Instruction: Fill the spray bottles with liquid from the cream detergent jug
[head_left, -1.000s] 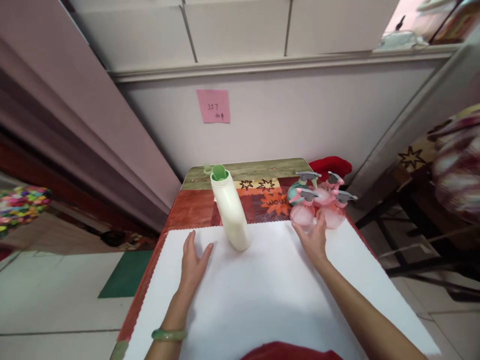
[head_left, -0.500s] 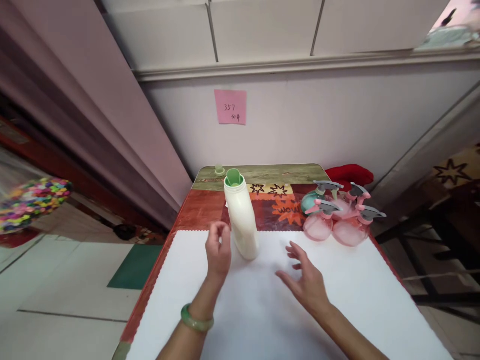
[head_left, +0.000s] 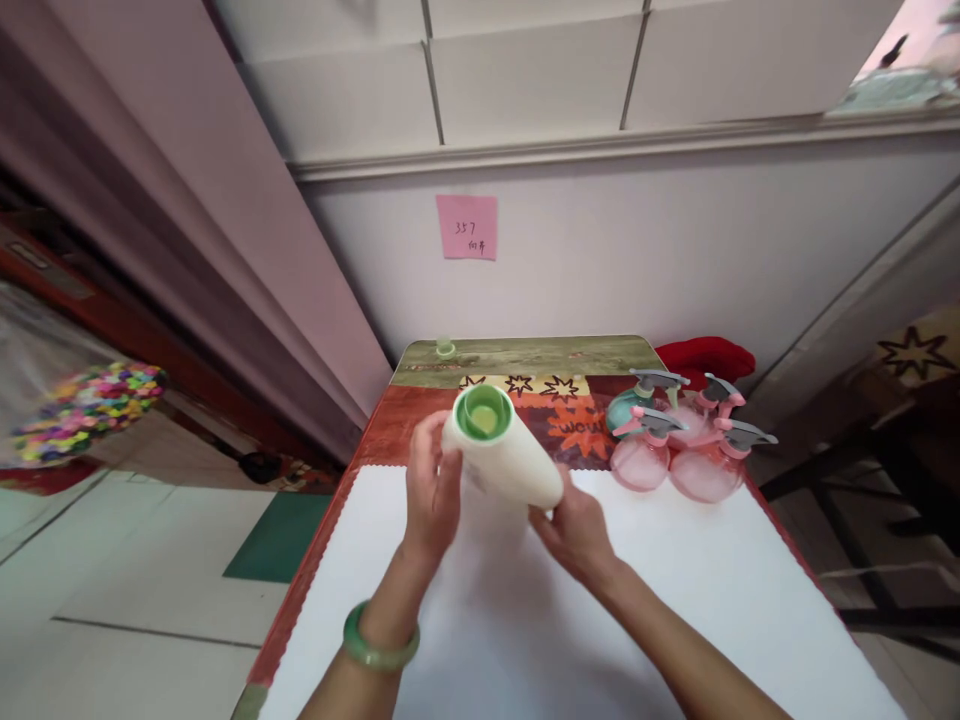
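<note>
Left hand (head_left: 433, 490) and right hand (head_left: 579, 528) clasp a tilted cream plastic bottle (head_left: 506, 470), its mouth toward ten o'clock. Round pink spray bottles (head_left: 706, 475) stand at three o'clock.

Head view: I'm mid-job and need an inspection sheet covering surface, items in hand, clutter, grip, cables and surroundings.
Surface: table, near part covered by a white sheet with a scalloped edge.
Item in hand: white bottle, tilted, its green mouth toward the camera.
Clutter: four spray bottles, three pink and one teal, grouped at the right; a small green-rimmed piece at the far edge.
Grip: right hand grips the bottle's base end; left hand is at the mouth end, hold unclear.
Cables: nothing seen.
Surroundings: pink note on the wall; purple curtain left; green mat on the floor.
</note>
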